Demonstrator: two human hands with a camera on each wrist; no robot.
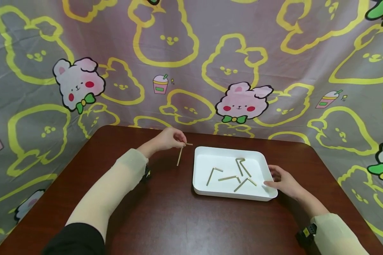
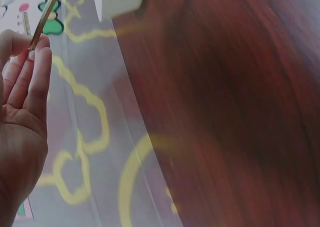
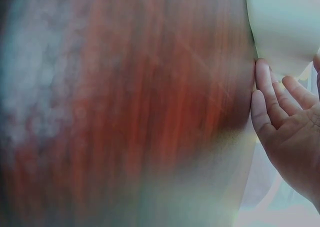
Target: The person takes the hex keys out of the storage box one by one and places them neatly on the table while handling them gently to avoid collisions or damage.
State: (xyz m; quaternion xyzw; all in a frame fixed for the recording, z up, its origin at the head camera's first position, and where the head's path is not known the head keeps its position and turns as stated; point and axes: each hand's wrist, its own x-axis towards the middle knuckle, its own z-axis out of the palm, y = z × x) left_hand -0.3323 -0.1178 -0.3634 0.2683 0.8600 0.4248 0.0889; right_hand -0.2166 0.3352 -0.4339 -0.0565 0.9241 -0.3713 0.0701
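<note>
Between thumb and fingertips, my left hand [image 1: 168, 139] pinches a brass-coloured L-shaped hex key [image 1: 179, 157] above the table, left of a white tray [image 1: 200, 192]. Its long arm hangs downward and its short arm points right toward the tray. The left wrist view also has this hex key [image 2: 45, 16] at the fingertips. Several similar hex keys [image 1: 228, 178] lie scattered inside the tray. My right hand [image 1: 285, 182] grips the tray's right end, thumb over the rim and fingers along the outer wall. In the right wrist view those fingers [image 3: 270, 89] lie against the tray's side.
A dark brown wooden table [image 1: 166, 219] carries the tray. Behind it hangs a grey-pink cloth [image 1: 191, 81] printed with yellow outlines and rabbit faces, which also covers both sides.
</note>
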